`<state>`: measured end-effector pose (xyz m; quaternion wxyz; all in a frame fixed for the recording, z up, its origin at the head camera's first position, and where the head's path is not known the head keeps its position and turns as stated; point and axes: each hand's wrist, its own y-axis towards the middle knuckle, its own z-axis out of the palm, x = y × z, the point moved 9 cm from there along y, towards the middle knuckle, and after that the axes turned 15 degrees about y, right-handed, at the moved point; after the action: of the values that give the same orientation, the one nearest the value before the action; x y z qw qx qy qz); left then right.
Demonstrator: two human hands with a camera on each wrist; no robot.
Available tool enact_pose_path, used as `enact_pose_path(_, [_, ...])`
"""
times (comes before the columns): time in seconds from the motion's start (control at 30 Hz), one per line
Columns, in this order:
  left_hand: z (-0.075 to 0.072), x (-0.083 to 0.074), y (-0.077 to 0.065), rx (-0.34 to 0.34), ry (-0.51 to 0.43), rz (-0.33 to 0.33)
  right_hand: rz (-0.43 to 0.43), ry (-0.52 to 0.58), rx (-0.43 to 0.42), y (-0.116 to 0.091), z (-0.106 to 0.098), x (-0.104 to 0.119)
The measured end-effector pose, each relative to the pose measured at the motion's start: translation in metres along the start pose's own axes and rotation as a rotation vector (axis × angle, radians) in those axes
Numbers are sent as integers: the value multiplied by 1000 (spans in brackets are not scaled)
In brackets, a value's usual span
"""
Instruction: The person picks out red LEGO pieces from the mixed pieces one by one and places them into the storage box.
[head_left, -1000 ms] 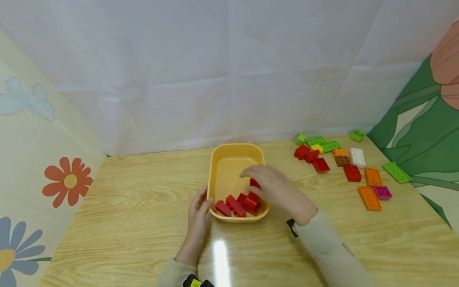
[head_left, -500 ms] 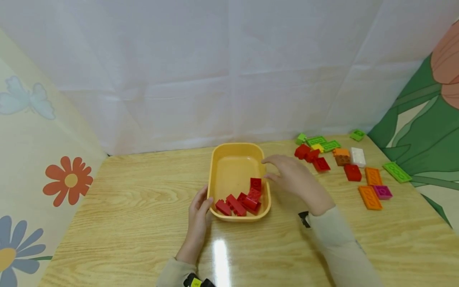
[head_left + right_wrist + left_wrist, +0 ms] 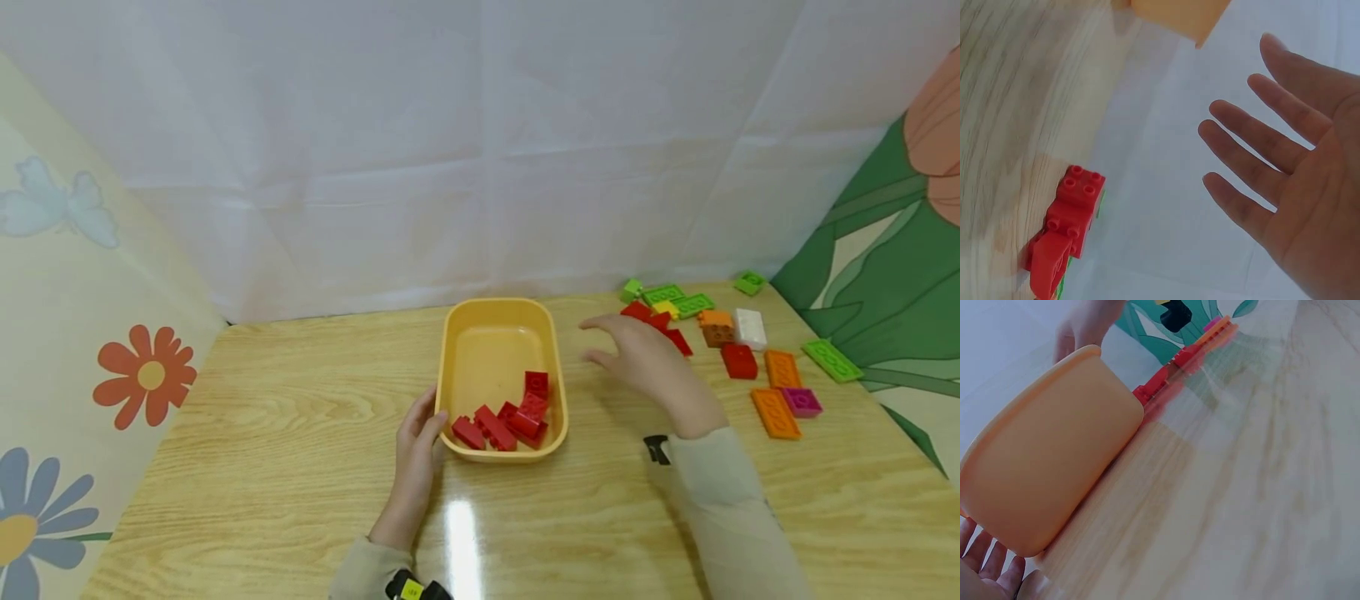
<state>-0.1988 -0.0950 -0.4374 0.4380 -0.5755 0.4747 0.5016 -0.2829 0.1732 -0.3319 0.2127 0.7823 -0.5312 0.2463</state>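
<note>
A yellow plastic bin (image 3: 467, 310) stands on the wooden table, with several red toy building bricks (image 3: 495, 428) gathered at its near end. My left hand (image 3: 417, 450) holds the bin's near left side, thumb on the rim and fingers along the outer wall. In the left wrist view, fingertips of that left hand (image 3: 991, 565) touch the bin wall (image 3: 1054, 450). My right hand (image 3: 647, 360) is in the air right of the bin, holding nothing. Its fingers are spread in the right wrist view, near red bricks (image 3: 1066, 215). In the head view it partly covers those bricks.
Loose bricks lie at the back right: green plates (image 3: 693, 305), an orange brick (image 3: 717, 328), a white brick (image 3: 749, 328), a red brick (image 3: 739, 361), orange plates (image 3: 776, 413) and a magenta brick (image 3: 802, 402). A white cloth (image 3: 360, 167) hangs behind the table.
My right hand has moved right, out from over the bin, toward the loose bricks. The red bricks at the bin's right side are now uncovered. The left hand has stayed on the bin.
</note>
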Motion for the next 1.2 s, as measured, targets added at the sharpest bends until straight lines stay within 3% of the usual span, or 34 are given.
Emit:
enact_pose_path(0.37, [0,1,1,-16,-6,-10,31,35,-19,-3,-20,-21])
enact_pose_path(0.57, [0,0,0,-17,0,-13,94,87,-33,-8,-33,-42])
enact_pose_path(1.2, [0,1,1,-8,9,-12,246,75,-83,-34,-67,-99])
